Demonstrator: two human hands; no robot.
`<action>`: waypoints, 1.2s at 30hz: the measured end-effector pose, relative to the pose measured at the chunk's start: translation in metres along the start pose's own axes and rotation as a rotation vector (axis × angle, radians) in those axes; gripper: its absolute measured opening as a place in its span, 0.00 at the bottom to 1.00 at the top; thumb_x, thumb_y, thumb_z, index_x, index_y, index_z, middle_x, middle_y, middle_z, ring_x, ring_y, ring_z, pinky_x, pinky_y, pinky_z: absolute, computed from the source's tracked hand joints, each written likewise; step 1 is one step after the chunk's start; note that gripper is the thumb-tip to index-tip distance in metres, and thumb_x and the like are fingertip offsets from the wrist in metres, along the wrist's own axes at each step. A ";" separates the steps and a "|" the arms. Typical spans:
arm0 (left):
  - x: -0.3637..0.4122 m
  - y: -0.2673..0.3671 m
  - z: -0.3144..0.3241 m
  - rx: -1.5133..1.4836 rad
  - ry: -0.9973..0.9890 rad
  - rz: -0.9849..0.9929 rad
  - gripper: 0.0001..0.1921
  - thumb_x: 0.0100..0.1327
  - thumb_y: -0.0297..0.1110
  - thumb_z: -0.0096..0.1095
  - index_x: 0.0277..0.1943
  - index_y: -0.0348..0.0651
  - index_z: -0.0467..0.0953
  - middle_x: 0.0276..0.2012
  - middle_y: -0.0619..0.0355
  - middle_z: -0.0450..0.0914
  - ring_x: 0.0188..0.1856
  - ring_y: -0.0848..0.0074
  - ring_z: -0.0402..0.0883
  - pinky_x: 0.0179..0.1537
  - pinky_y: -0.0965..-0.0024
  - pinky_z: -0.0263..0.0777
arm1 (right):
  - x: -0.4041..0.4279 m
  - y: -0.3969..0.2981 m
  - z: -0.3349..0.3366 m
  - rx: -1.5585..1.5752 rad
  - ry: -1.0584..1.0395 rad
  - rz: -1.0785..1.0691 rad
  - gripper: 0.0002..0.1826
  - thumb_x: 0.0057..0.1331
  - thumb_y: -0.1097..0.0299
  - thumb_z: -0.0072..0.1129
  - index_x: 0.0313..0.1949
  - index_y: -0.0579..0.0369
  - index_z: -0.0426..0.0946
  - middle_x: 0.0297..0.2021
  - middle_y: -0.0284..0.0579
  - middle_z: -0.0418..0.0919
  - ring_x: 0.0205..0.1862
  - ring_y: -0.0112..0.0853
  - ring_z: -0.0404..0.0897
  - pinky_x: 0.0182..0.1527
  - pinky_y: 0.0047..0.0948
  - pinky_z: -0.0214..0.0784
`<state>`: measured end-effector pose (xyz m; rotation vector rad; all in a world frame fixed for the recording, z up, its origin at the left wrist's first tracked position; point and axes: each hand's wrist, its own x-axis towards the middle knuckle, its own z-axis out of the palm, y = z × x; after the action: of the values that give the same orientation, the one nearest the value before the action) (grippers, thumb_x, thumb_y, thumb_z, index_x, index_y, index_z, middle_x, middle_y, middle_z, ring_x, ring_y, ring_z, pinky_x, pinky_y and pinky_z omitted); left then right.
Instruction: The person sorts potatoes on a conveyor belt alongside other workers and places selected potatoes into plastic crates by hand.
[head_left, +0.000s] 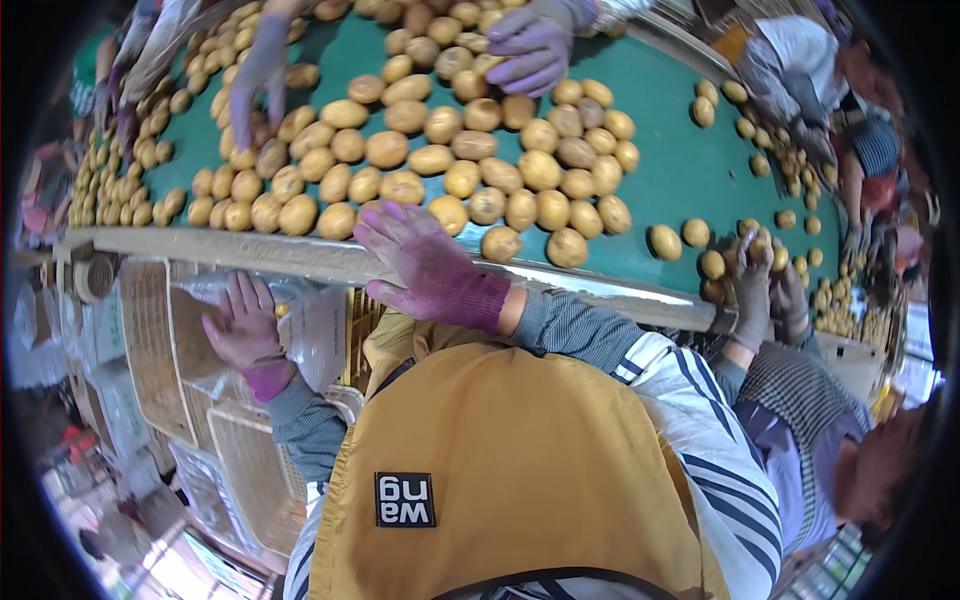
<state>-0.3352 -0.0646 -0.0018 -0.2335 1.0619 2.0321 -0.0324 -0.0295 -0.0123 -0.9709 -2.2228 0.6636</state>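
My right hand (431, 262), in a dirty purple glove, reaches across the metal edge of the green conveyor belt (645, 165), palm down, fingertips at the nearest potatoes (403, 187). Whether it grips one cannot be told. My left hand (246, 326), gloved in the same way, is raised over the crates left of my apron, fingers spread, nothing in it. Many yellow-brown potatoes lie on the belt before me. One potato (501, 244) rests near the metal edge, to the right of my right hand.
Plastic crates (157, 337) stand below the belt at left, with clear bags about them. The belt's metal rim (600, 289) runs across in front of me. Across the belt, co-workers' gloved hands (531, 49) touch potatoes. Another co-worker's hands (754, 274) hold potatoes at right.
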 end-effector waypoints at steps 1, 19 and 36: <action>0.012 -0.010 0.007 0.383 -0.205 0.218 0.35 0.73 0.54 0.57 0.73 0.38 0.66 0.75 0.42 0.63 0.74 0.51 0.65 0.71 0.45 0.62 | -0.002 -0.001 -0.002 -0.003 0.014 0.005 0.37 0.66 0.52 0.64 0.68 0.61 0.68 0.66 0.61 0.69 0.71 0.56 0.65 0.74 0.56 0.54; -0.114 -0.259 0.112 2.129 -1.297 1.031 0.44 0.68 0.64 0.56 0.76 0.40 0.60 0.70 0.19 0.59 0.70 0.35 0.66 0.73 0.43 0.54 | -0.097 0.063 -0.085 -0.238 0.134 0.420 0.31 0.67 0.59 0.62 0.67 0.58 0.70 0.71 0.50 0.68 0.75 0.51 0.61 0.76 0.53 0.51; -0.100 -0.240 0.086 1.842 -1.311 0.785 0.37 0.67 0.47 0.64 0.70 0.29 0.65 0.66 0.34 0.71 0.72 0.42 0.63 0.72 0.43 0.53 | -0.142 0.113 -0.105 -0.380 0.348 0.510 0.36 0.63 0.56 0.66 0.66 0.63 0.70 0.70 0.56 0.67 0.74 0.57 0.61 0.76 0.55 0.51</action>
<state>-0.0775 0.0182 -0.0430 2.2473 1.5569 0.4627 0.1707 -0.0508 -0.0609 -1.7331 -1.8277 0.2465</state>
